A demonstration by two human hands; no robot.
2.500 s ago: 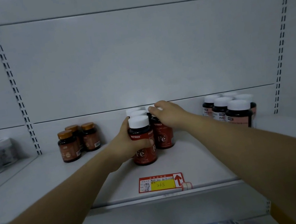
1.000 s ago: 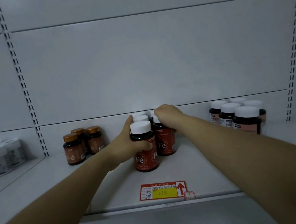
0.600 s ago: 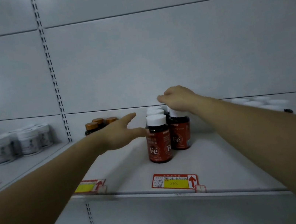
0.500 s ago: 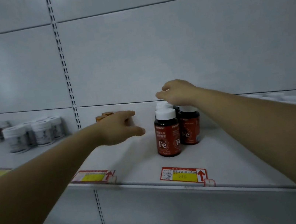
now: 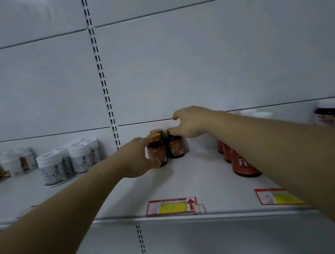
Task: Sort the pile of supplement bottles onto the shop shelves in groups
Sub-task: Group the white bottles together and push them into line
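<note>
Bottles with gold caps stand grouped at the back of the shelf, so we curl our left hand round the front bottle while our right hand hovers over the rest, fingers wide, likely to square them up.

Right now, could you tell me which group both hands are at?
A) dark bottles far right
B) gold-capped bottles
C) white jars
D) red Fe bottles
B: the left hand touches the front of the gold-capped bottles, and the right hand is at their caps.
</note>
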